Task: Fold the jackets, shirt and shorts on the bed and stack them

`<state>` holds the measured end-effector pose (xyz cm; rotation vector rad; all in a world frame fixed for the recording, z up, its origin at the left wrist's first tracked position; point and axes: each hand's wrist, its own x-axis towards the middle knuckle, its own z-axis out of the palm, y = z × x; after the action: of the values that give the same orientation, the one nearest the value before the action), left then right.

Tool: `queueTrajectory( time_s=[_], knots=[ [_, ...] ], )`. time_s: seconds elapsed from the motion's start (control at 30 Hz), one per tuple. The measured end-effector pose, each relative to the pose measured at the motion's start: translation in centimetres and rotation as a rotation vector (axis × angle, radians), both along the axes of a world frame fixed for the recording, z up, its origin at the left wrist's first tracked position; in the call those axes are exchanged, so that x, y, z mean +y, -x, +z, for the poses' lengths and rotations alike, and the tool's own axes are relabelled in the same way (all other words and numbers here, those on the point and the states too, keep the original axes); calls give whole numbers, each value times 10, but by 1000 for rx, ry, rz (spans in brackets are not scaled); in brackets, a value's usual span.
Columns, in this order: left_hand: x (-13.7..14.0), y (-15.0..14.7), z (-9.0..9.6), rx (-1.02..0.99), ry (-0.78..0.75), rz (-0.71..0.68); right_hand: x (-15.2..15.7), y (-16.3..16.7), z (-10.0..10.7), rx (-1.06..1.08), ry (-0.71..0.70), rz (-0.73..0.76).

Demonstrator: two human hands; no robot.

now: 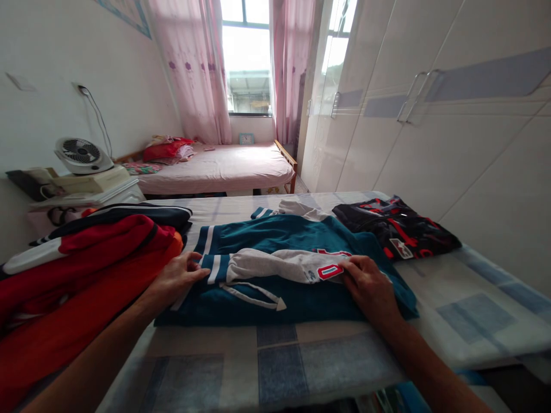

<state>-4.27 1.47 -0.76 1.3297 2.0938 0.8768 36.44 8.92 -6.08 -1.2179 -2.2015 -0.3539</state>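
To lay the sleeve well, it seems best to draw it level from both ends, ease out the bunching near the cuff, and keep the cord from slipping underneath. The top lies spread on the bed, the sleeve across it. The left hand has thumb and fingertips drawn together, pinching the cuff's end. The right hand curls its fingers onto the sleeve beside the patch; its thumb is hidden, so whether it grips I cannot tell
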Motion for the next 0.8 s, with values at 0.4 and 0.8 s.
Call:
queueTrajectory(
  time_s=[0.4,0.8],
  knots=[
    [-48,12,12,-240,62,-26,-10,-11,7,0,-56,38],
    [-50,-6,5,-551,-57,101,-22,-17,14,-14,-129,42]
  ],
)
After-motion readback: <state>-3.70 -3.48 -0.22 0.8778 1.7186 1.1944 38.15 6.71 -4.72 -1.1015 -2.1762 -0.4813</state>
